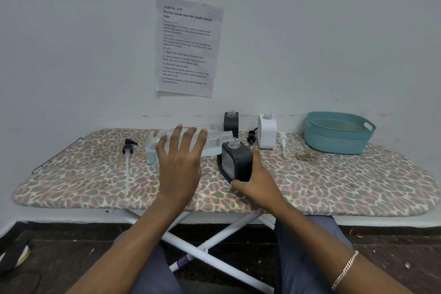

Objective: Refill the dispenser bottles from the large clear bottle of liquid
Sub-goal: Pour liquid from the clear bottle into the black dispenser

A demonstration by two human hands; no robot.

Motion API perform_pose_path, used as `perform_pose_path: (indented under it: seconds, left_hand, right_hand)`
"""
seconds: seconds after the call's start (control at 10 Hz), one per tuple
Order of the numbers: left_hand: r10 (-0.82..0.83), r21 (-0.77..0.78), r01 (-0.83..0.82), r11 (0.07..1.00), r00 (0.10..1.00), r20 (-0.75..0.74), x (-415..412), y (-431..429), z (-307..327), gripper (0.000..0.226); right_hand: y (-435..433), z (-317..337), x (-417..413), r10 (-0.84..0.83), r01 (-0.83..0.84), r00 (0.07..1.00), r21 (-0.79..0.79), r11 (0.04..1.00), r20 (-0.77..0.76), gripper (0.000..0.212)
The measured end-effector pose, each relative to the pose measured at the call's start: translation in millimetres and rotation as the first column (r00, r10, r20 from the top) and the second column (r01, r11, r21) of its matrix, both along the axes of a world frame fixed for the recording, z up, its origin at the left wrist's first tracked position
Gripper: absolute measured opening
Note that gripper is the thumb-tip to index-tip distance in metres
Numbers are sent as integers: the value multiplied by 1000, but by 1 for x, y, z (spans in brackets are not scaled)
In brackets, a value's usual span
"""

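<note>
The large clear bottle (214, 142) lies tipped on its side at frame centre, pale blue liquid pooled along its lower side, its open neck pointing right and almost meeting the uncapped mouth of the tilted black dispenser bottle (238, 162); what that one holds cannot be told. Behind them by the wall stand a second black bottle (231, 123) and a white dispenser bottle (267, 131), both upright with open necks. The left hand (180, 162) lies over the clear bottle with fingers spread wide and bent over its top, carrying it; the thumb is hidden. The right hand (259, 184) grips the tilted black bottle, thumb at its lower front corner, fingers behind it. A long black pump (128, 148) lies at left, a small black pump (251, 137) and a white pump (283, 142) flank the white bottle, and a teal basket (334, 141) sits at far right. The ironing board (334, 181) shows bare patterned cover right of the hands and along its near edge
</note>
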State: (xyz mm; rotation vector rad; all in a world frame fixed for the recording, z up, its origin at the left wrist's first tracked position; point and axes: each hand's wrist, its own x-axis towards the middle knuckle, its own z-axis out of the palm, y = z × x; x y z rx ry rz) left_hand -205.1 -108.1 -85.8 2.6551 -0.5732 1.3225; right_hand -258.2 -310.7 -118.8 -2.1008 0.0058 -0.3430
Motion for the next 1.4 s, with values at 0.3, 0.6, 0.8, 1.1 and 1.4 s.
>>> perform_pose_path:
  seconds: [0.3, 0.6, 0.8, 1.1, 1.4]
  left_hand:
    - [0, -6, 0, 1000, 1000, 4, 0, 0, 0, 73]
    - [1, -4, -1, 1000, 1000, -3, -1, -1, 0, 76]
    - [-6, -13, 6, 1000, 1000, -3, -1, 0, 0, 76]
    - [-2, -9, 2, 1000, 1000, -1, 0, 0, -1, 75]
    - [-7, -17, 8, 1000, 1000, 12, 1, 0, -1, 75]
  right_hand:
    - [-1, -2, 1, 5, -5, 1000, 2, 1000, 4, 78]
    - [-1, -1, 1, 2, -2, 1000, 0, 1000, 1, 78]
    - [-1, -2, 1, 3, -3, 1000, -4, 1000, 6, 79]
    - [-2, -3, 2, -6, 6, 1000, -3, 1000, -20, 81]
    - [-1, -3, 2, 0, 0, 1000, 15, 1000, -8, 79]
